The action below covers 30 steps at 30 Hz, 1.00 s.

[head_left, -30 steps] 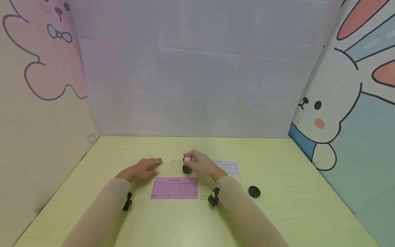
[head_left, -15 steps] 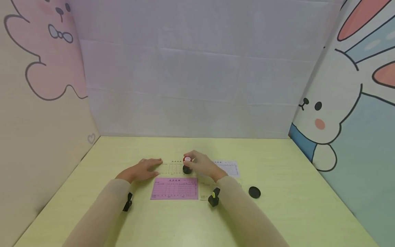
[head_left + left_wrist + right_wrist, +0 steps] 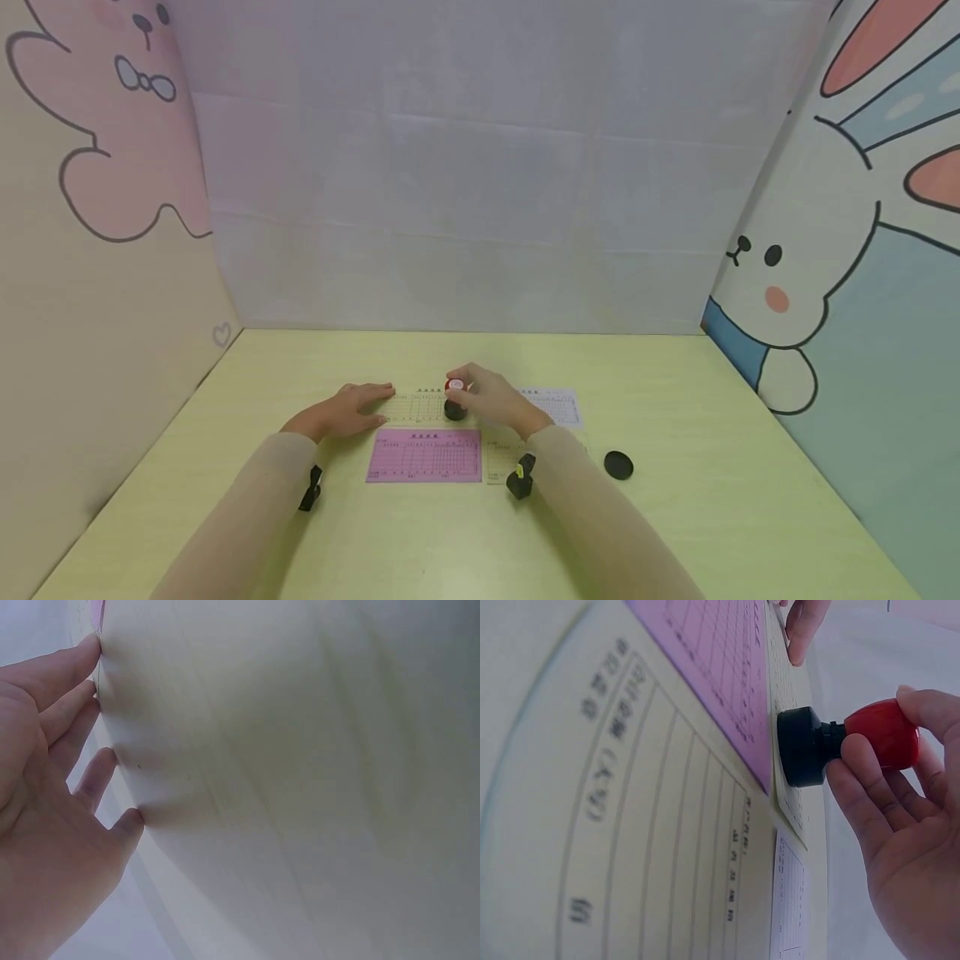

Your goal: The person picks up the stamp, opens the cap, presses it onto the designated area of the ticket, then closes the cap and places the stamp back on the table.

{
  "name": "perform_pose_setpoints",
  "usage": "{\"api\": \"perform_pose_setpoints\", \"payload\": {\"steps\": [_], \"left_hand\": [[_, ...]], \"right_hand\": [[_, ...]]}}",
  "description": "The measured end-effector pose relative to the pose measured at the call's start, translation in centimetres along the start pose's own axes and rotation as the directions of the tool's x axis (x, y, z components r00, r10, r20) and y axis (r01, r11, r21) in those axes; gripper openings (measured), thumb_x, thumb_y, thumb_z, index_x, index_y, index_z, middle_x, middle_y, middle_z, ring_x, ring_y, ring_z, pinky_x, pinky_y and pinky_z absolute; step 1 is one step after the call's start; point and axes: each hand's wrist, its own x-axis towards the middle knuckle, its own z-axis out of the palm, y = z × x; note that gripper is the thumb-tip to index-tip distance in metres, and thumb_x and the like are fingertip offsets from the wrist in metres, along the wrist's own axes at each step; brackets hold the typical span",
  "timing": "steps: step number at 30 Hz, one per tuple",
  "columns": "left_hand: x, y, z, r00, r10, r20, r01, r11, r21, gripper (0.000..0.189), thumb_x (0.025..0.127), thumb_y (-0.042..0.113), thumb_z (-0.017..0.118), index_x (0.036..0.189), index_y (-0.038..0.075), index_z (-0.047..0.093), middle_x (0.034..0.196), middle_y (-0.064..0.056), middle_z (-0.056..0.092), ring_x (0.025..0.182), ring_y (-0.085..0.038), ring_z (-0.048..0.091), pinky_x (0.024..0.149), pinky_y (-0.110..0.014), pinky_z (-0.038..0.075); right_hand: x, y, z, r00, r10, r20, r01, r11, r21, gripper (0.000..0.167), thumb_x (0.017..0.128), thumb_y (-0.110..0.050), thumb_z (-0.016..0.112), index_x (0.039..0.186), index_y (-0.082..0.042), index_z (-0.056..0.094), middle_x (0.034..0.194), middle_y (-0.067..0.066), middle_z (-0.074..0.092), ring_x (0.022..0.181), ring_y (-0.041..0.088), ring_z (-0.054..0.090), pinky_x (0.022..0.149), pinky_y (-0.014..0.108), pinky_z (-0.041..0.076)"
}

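Observation:
My right hand (image 3: 495, 400) grips the red handle of a round stamp (image 3: 881, 735). The stamp's black base (image 3: 800, 748) stands on a pale yellow printed form (image 3: 415, 408), toward its right side. My left hand (image 3: 341, 414) lies flat with fingers spread, its fingertips touching the left end of that same form and the tabletop beside it. In the left wrist view the left fingers (image 3: 94, 780) rest on the surface and hold nothing. The stamp's printing face is hidden against the paper.
A pink form (image 3: 423, 457) lies in front of the yellow one. A second yellow form (image 3: 498, 461) is partly under the right forearm, and a white form (image 3: 558, 408) lies behind it. A black round cap (image 3: 618, 465) sits to the right on the table (image 3: 720, 500).

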Motion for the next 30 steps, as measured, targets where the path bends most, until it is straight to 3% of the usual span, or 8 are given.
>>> {"api": "perform_pose_setpoints", "payload": {"steps": [21,30], "left_hand": [[0.09,-0.68,-0.12,1.0,0.016,-0.008,-0.016,1.0,0.013,0.056,0.101,0.022,0.06,0.149,-0.002,0.043,0.156,-0.022,0.037,0.142,-0.048,0.027,0.114,-0.064,0.02],[0.29,-0.64,0.02,1.0,0.023,-0.007,-0.023,1.0,-0.017,0.055,0.101,0.02,0.06,0.148,-0.004,0.043,0.156,-0.023,0.036,0.143,-0.048,0.026,0.115,-0.064,0.018]], "right_hand": [[0.35,0.61,0.49,0.997,-0.047,-0.056,0.049,0.998,0.026,0.047,0.101,-0.042,0.06,0.139,-0.016,0.056,0.11,-0.007,0.065,0.092,0.009,0.064,0.085,0.036,0.052],[-0.09,0.6,-0.02,0.998,-0.049,-0.049,0.05,0.998,0.027,0.047,0.101,-0.04,0.06,0.14,-0.013,0.055,0.116,-0.003,0.064,0.096,0.011,0.065,0.088,0.04,0.052]]}}
